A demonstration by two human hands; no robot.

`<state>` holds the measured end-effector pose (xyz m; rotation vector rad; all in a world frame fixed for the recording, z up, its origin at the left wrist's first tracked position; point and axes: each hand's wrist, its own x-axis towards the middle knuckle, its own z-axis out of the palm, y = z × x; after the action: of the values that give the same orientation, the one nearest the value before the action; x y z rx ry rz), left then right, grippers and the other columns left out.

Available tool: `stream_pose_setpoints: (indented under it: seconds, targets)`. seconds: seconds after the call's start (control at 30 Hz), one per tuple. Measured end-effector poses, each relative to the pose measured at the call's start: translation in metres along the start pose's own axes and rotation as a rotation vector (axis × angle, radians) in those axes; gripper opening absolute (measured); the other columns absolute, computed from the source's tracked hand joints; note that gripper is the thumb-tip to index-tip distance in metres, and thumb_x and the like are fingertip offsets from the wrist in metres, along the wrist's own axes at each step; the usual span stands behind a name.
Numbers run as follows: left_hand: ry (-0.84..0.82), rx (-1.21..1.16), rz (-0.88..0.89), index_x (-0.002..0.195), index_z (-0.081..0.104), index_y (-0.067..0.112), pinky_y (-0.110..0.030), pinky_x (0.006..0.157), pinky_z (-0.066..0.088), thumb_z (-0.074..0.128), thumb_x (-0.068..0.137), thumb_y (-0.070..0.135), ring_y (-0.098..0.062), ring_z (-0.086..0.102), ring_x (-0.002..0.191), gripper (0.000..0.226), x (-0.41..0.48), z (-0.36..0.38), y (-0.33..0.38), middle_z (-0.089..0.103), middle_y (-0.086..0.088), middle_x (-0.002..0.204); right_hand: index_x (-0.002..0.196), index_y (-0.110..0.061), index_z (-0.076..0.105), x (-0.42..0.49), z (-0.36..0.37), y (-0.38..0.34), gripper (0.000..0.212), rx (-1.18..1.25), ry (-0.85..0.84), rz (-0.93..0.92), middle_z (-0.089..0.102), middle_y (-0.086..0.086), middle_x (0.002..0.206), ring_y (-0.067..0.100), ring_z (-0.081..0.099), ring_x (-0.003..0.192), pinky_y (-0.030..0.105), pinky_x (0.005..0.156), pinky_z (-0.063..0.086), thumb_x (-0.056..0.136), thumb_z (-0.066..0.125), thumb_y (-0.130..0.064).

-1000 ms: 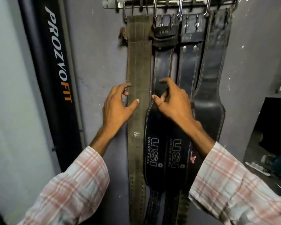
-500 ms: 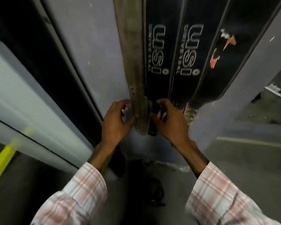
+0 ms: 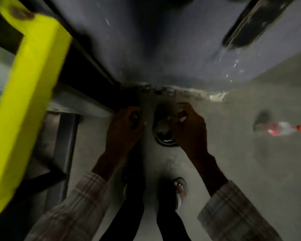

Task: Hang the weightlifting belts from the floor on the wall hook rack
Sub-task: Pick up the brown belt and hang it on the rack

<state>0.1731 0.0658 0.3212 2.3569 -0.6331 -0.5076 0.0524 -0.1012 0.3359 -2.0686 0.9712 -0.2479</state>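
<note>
- Below me, at the foot of the grey wall (image 3: 163, 49), lies the concrete floor (image 3: 241, 162); the whole view is dim and motion-blurred.
- My left hand (image 3: 123, 129) hangs over the floor with its fingers curled loosely inward; I cannot tell whether it has hold of anything.
- My right hand (image 3: 189, 129) is beside it, a small gap between them, fingers bent and thumb drawn toward the fingertips; whether anything is pinched there is not clear.
- One coiled dark ring-shaped object (image 3: 163, 134) lies on the floor between my hands, partly covered by the right hand; it may be a rolled belt, but the blur prevents certainty.
- One dark belt end (image 3: 247, 32) hangs against the wall at upper right, clear of the floor.
- One bright yellow padded bar (image 3: 30, 84) slants across the left side, above a dark frame (image 3: 87, 66) and a grey ledge (image 3: 73, 103), crowding the space left of my left hand.
- One small bottle (image 3: 283, 129) with a red cap lies on its side on the floor, well apart to the right.
- Two plaid sleeves (image 3: 233, 214) and two dark trouser legs are seen; one sandalled foot (image 3: 180, 190) shows clearly.
- No writing can be read.
</note>
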Motion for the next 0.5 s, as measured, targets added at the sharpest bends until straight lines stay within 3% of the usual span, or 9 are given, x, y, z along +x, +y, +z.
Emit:
stream_pose_setpoints:
  seconds: [0.1,0.17,0.23,0.37,0.5]
  targets:
    - [-0.121,0.027,-0.071,0.127,0.061,0.017,-0.031,0.086,0.053,0.079,0.083,0.035,-0.019,0.066,0.100,0.051,-0.008,0.085,-0.065,0.066,-0.001,0.118,0.126,-0.020,0.063,-0.009,0.060,0.086,0.033,-0.010,-0.036,0.120,0.073,0.001,0.108,0.017,0.069,0.088,0.038,0.076,0.061,0.094,0.068,-0.024]
    - [-0.166,0.023,-0.099,0.119,0.065,0.013,-0.012,0.080,0.044,0.082,0.081,0.029,-0.019,0.066,0.091,0.045,-0.010,0.145,-0.102,0.066,0.003,0.107,0.127,-0.018,0.063,-0.015,0.101,0.149,0.034,-0.026,-0.053,0.208,0.073,0.003,0.111,0.022,0.070,0.093,0.044,0.081,0.061,0.094,0.066,-0.023]
    - [-0.225,0.017,-0.128,0.117,0.064,0.019,-0.001,0.070,0.036,0.081,0.082,0.025,-0.002,0.057,0.076,0.040,-0.007,0.197,-0.129,0.057,0.011,0.098,0.126,-0.019,0.064,-0.022,0.134,0.205,0.032,-0.051,-0.078,0.268,0.074,0.002,0.110,0.022,0.071,0.095,0.040,0.082,0.060,0.095,0.066,-0.021]
    - [-0.273,0.019,-0.036,0.112,0.067,0.021,-0.003,0.069,0.040,0.080,0.080,0.022,0.004,0.049,0.070,0.034,0.010,0.279,-0.179,0.062,0.006,0.097,0.118,-0.016,0.068,-0.028,0.184,0.291,0.023,-0.142,-0.106,0.221,0.073,0.004,0.109,0.020,0.069,0.099,0.024,0.083,0.047,0.095,0.064,-0.017]
    - [-0.331,0.025,0.009,0.115,0.066,0.023,-0.022,0.076,0.052,0.078,0.081,0.019,-0.005,0.061,0.082,0.036,0.018,0.326,-0.203,0.066,0.004,0.104,0.104,-0.011,0.068,-0.025,0.212,0.343,0.012,-0.225,-0.116,0.181,0.071,0.008,0.102,0.025,0.069,0.093,0.028,0.078,0.049,0.092,0.065,-0.012]
